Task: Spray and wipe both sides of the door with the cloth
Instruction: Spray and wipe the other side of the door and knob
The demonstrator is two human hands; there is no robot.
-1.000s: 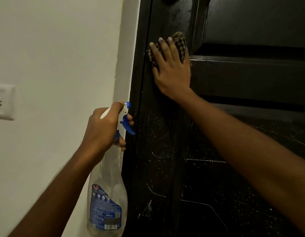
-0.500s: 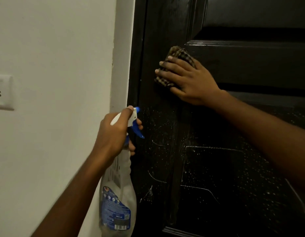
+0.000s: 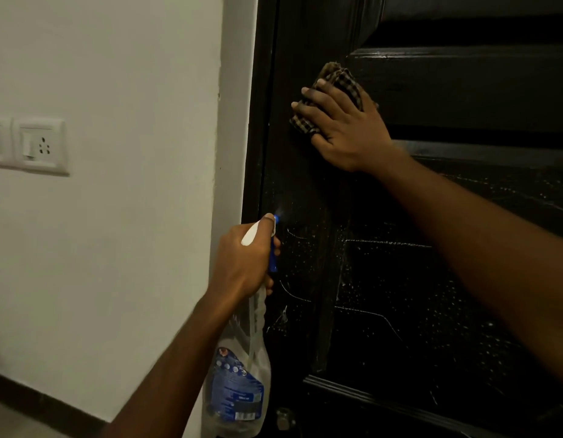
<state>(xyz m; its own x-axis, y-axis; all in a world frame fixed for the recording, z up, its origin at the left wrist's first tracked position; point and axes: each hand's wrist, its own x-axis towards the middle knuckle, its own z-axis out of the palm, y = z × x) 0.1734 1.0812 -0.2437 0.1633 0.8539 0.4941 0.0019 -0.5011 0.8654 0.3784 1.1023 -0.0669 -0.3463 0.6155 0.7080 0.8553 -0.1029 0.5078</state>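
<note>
Left hand (image 3: 242, 263) gripped the neck of a clear plastic spray bottle (image 3: 239, 384) with a white head, blue trigger and blue label. Its fingers were curled round the trigger and the thumb lay over the top. The bottle hung roughly upright, with its nozzle aimed at the dark glossy panelled wooden door (image 3: 400, 279), close to the door's left edge. A faint puff of mist showed at the nozzle.

Right hand (image 3: 346, 128) lay flat with fingers straight and spread, not clenched, pressing a bunched brown-and-cream checked cloth (image 3: 340, 80) against the door's left upright, higher than the bottle and beside a horizontal rail. The cloth stuck out above and left of the fingers.

The lower door panels were speckled with white droplets and a few thin runs. A pale painted frame strip (image 3: 229, 121) stood between the door and the white wall (image 3: 116, 248). A white switch-and-socket plate (image 3: 41, 147) sat on the wall at far left. A dark skirting strip (image 3: 52, 403) ran along the wall's foot. A small metal fitting (image 3: 285, 417) sat near the door's bottom, too dim to identify.
</note>
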